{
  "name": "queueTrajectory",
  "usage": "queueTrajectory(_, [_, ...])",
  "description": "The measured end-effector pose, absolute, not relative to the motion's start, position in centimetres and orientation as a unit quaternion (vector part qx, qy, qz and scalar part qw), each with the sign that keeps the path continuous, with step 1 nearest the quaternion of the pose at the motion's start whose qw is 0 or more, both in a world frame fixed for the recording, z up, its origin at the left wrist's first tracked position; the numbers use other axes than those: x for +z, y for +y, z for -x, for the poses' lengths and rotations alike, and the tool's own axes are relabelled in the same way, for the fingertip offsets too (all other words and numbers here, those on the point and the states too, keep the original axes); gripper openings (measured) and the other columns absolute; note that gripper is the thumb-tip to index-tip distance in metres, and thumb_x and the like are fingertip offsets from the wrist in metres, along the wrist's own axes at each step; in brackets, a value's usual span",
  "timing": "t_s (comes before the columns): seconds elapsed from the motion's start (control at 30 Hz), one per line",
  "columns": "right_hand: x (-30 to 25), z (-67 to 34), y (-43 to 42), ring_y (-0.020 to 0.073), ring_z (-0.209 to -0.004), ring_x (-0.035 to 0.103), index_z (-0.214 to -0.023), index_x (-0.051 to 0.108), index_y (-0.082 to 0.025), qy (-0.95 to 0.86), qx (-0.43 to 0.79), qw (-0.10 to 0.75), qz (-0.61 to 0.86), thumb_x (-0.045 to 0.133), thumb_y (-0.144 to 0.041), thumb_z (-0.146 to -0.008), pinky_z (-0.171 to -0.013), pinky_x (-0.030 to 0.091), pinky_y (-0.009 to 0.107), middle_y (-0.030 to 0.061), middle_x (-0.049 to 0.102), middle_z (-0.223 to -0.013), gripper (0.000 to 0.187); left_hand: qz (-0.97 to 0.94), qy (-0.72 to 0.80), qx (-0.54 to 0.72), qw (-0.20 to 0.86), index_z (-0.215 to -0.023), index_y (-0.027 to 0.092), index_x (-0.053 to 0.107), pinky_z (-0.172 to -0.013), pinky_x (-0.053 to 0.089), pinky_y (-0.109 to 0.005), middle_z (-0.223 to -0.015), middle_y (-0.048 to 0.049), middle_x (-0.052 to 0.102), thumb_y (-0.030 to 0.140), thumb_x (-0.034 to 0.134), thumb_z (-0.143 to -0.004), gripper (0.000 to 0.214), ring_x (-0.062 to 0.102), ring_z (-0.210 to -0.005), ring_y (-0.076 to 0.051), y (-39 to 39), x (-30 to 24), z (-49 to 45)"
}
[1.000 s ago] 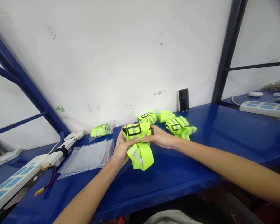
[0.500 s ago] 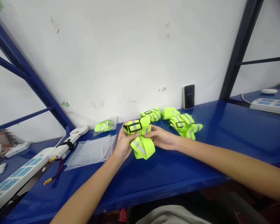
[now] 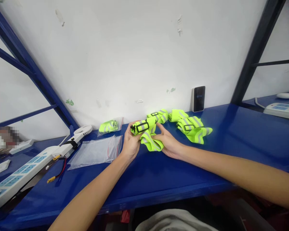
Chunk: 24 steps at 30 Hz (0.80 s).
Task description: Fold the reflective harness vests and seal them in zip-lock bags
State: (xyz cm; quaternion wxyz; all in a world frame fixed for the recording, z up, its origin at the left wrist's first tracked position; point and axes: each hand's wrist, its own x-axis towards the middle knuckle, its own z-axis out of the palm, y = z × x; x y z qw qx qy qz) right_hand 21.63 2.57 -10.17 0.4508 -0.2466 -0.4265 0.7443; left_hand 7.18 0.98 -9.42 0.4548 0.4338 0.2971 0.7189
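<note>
Between left hand (image 3: 130,143), right hand (image 3: 167,144): reflective strap (image 3: 150,143), buckle (image 3: 142,127) pointing left.

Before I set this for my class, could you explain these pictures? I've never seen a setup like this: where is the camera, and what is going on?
The view comes from a camera worn on a person's head, looking forward and down, so both arms reach in from below. The left hand grips a neon reflective band with a black buckle, and the right hand rests spread beside it. On the blue bench lie more bands, a clear bag and a power strip.
</note>
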Motion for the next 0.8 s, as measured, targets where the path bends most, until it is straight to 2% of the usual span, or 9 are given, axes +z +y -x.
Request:
queueTrajectory(0.07, [-10.1, -21.8, 2.7, 0.0154, -0.054, 0.061, -0.138, 0.037, -0.025, -0.438, 0.721, 0.473, 0.254, 0.065, -0.009, -0.068, -0.054, 0.048, 0.025, -0.0056, 0.064, -0.062, 0.078, -0.431, 0.295, 0.723, 0.453, -0.098, 0.021, 0.063, -0.070, 0.051, -0.020, -0.093, 0.0010, 0.067, 0.004, 0.080, -0.053, 0.051, 0.064, -0.082, -0.013, 1.0, -9.5, -7.3])
queueTrajectory(0.17, [-10.1, -22.1, 3.1, 0.0167, -0.059, 0.062, -0.131, 0.043, -0.020, -0.478, 0.680, 0.498, 0.247, 0.067, -0.012, -0.066, -0.058, 0.048, 0.026, -0.0032, 0.065, -0.064, 0.070, -0.418, 0.296, 0.723, 0.463, -0.102, 0.022, 0.060, -0.068, 0.051, -0.021, -0.094, 0.0009, 0.068, 0.004, 0.078, -0.056, 0.053, 0.065, -0.081, -0.013, 1.1, -9.6, -7.2])
queueTrajectory(0.27, [-10.1, -22.5, 3.3, 0.0157, -0.059, 0.060, -0.137, 0.036, -0.027, -0.524, 0.669, 0.491, 0.193, 0.063, -0.014, -0.068, -0.060, 0.046, 0.026, -0.0053, 0.064, -0.066, 0.075, -0.394, 0.305, 0.732, 0.465, -0.102, 0.023, 0.058, -0.070, 0.051, -0.023, -0.092, 0.0021, 0.068, 0.004, 0.077, -0.055, 0.055, 0.065, -0.079, -0.014, 1.2, -9.6, -6.9])
queueTrajectory(0.37, [-10.3, -23.0, 3.5, 0.0170, -0.079, 0.063, -0.135, 0.037, -0.029, -0.595, 0.658, 0.450, 0.102, 0.051, -0.012, -0.067, -0.075, 0.050, 0.031, -0.0014, 0.066, -0.092, 0.072, -0.375, 0.309, 0.732, 0.477, -0.099, 0.022, 0.058, -0.075, 0.052, -0.027, -0.091, 0.0008, 0.070, 0.008, 0.076, -0.058, 0.047, 0.067, -0.081, -0.015, 1.7, -9.6, -6.7])
queueTrajectory(0.43, [-10.5, -23.3, 3.7, 0.0187, -0.095, 0.062, -0.133, 0.043, -0.027, -0.690, 0.588, 0.415, 0.082, 0.050, -0.009, -0.065, -0.088, 0.048, 0.034, 0.0026, 0.062, -0.115, 0.071, -0.366, 0.314, 0.718, 0.501, -0.097, 0.020, 0.059, -0.077, 0.053, -0.030, -0.092, -0.0017, 0.071, 0.010, 0.073, -0.061, 0.039, 0.068, -0.084, -0.018, 1.9, -9.7, -6.6])
queueTrajectory(0.5, [-10.7, -23.6, 3.9, 0.0202, -0.100, 0.062, -0.135, 0.045, -0.026, -0.774, 0.475, 0.404, 0.108, 0.054, -0.008, -0.069, -0.092, 0.047, 0.035, 0.0049, 0.058, -0.126, 0.069, -0.361, 0.319, 0.702, 0.524, -0.094, 0.018, 0.059, -0.078, 0.054, -0.033, -0.093, -0.0030, 0.072, 0.010, 0.070, -0.062, 0.035, 0.069, -0.086, -0.020, 1.9, -9.8, -6.6])
queueTrajectory(0.6, [-10.7, -23.8, 4.2, 0.0232, -0.103, 0.063, -0.136, 0.050, -0.025, -0.833, 0.324, 0.426, 0.143, 0.064, -0.017, -0.075, -0.093, 0.047, 0.036, 0.0062, 0.062, -0.126, 0.062, -0.368, 0.326, 0.692, 0.529, -0.093, 0.017, 0.060, -0.079, 0.055, -0.035, -0.095, -0.0039, 0.073, 0.008, 0.069, -0.061, 0.035, 0.070, -0.087, -0.021, 1.7, -9.8, -6.9])
queueTrajectory(0.67, [-10.6, -23.9, 4.3, 0.0232, -0.100, 0.065, -0.135, 0.053, -0.027, -0.848, 0.270, 0.430, 0.153, 0.068, -0.021, -0.076, -0.091, 0.048, 0.034, 0.0048, 0.065, -0.123, 0.061, -0.375, 0.331, 0.688, 0.526, -0.096, 0.017, 0.059, -0.080, 0.055, -0.036, -0.096, -0.0042, 0.073, 0.006, 0.068, -0.061, 0.038, 0.070, -0.087, -0.022, 1.4, -9.8, -7.1])
queueTrajectory(0.8, [-10.5, -24.0, 4.5, 0.0173, -0.074, 0.065, -0.139, 0.053, -0.028, -0.858, 0.247, 0.417, 0.171, 0.067, -0.024, -0.081, -0.073, 0.051, 0.028, 0.0006, 0.073, -0.103, 0.060, -0.375, 0.331, 0.677, 0.540, -0.105, 0.019, 0.057, -0.082, 0.055, -0.036, -0.096, -0.0036, 0.072, 0.004, 0.064, -0.061, 0.046, 0.070, -0.089, -0.022, 1.3, -10.1, -7.5])
